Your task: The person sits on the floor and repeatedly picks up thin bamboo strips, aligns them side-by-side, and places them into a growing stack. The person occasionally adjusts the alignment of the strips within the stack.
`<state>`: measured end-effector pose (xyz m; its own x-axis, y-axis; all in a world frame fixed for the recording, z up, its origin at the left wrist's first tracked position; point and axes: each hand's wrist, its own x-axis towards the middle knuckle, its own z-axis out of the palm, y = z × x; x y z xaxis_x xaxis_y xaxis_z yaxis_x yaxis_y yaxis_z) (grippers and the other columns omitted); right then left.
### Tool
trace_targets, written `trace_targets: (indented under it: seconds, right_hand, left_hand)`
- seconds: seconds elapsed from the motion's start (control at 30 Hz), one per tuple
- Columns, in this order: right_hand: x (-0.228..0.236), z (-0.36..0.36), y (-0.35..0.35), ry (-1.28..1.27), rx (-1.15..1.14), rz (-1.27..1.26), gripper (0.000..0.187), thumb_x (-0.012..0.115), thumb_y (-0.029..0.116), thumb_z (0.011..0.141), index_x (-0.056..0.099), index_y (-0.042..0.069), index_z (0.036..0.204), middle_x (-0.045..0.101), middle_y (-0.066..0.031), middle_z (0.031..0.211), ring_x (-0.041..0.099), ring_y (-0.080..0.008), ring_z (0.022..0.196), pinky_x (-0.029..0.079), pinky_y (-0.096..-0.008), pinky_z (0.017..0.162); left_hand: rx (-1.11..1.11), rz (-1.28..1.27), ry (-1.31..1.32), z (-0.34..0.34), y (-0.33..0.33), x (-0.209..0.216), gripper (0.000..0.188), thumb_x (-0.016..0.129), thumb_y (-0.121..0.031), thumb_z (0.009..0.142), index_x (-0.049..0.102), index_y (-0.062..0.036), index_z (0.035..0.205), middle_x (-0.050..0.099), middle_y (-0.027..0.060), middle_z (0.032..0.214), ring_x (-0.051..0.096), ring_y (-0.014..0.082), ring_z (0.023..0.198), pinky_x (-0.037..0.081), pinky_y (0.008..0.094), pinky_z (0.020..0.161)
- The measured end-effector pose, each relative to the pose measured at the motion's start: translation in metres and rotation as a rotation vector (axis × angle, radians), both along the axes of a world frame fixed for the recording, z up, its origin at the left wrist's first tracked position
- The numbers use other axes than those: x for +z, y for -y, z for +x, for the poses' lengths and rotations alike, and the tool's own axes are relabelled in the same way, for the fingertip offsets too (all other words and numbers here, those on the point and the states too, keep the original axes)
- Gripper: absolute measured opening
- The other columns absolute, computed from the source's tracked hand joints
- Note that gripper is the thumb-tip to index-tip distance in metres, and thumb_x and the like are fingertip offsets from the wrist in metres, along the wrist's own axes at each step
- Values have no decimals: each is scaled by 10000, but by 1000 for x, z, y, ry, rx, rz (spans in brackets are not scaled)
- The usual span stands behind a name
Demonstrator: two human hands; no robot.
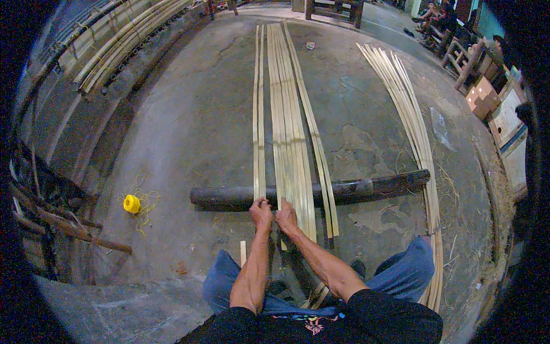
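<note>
Long pale bamboo strips stretch away from me across the floor, their near ends resting over a dark round pole laid crosswise. My left hand is closed on the near part of a narrow pair of bamboo strips, at the pole. Close to its right, my right hand pinches the left edge strip of the wider middle group. Another narrow pair of strips lies to the right, apart from that group and untouched. My fingertips are partly hidden by my hands.
A bundle of bamboo strips runs along my right side. On the left lie a yellow twine roll with loose strands and a wooden pole. More long strips rest at the far left. Cardboard boxes and seated people are far right.
</note>
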<state>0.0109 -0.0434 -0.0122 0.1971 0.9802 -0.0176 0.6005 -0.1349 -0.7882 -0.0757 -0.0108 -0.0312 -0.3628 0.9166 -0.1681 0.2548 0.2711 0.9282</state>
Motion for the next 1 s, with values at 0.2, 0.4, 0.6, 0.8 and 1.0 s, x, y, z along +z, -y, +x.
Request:
trace_targets:
  seconds: [0.2,0.4,0.6,0.8,1.0]
  right_hand:
    - [-14,3,-2,55,-22,62,465,491,66,633,396,-59,1071,462,-244,881,454,-375,839,390,-397,722]
    - [-11,5,3,-114,28,34,473,508,99,618,409,-59,1053,443,-237,880,449,-366,818,379,-393,741]
    - [1,1,12,140,75,129,418,476,95,631,443,-72,1013,439,-233,861,438,-364,814,372,-400,747]
    - [1,-3,14,-198,68,-34,311,469,177,700,529,-40,914,521,-217,851,497,-332,821,396,-369,736]
    - [-15,-1,25,-188,89,-47,317,468,220,730,544,-30,909,544,-202,870,523,-310,825,407,-355,734]
  left_hand:
    - [67,-105,-612,-8,25,0,314,568,-174,654,528,-52,940,472,141,943,423,305,920,315,397,800]
    - [-97,-66,-791,-3,50,6,399,605,-234,631,506,-91,990,379,130,1073,330,286,1023,257,438,839]
    - [-120,-42,-835,0,51,5,413,595,-222,639,495,-83,1015,376,134,1076,337,286,1017,250,432,847]
    - [-179,138,-551,-5,42,-28,472,581,-174,618,467,-16,1048,468,173,925,439,319,885,338,396,771]
    - [-248,174,-451,-8,45,-39,524,573,-149,604,435,31,1076,505,204,815,503,335,754,402,375,645]
